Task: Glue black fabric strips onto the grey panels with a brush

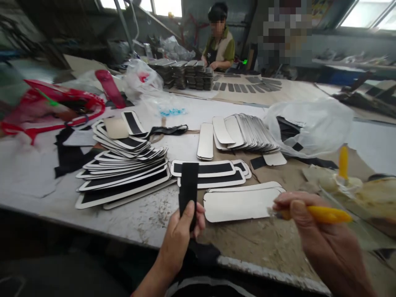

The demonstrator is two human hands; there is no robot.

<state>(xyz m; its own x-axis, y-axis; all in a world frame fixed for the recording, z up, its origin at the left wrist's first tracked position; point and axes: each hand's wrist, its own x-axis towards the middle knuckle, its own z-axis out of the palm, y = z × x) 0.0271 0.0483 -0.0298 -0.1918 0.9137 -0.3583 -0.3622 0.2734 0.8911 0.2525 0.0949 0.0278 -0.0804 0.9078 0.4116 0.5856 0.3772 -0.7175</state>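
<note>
My left hand [182,231] holds a black strip [189,185] upright near the table's front edge, thumb across its lower part. In my right hand [312,222] is a brush with a yellow handle [331,214], its bristles at the right end of a white panel [241,205]. That panel lies on top of another one on brown paper. Just behind the strip are white panels with black centres [216,168]. A large fanned pile of such black-centred panels [126,177] sits to the left. Plain white panels [244,134] stand in a leaning row farther back.
A clear plastic bag [312,123] with black pieces lies at the right, near a pot with another yellow-handled brush [343,165]. A red bag [62,103] is at the left. Behind, a person [219,41] works beside stacked panels [188,74].
</note>
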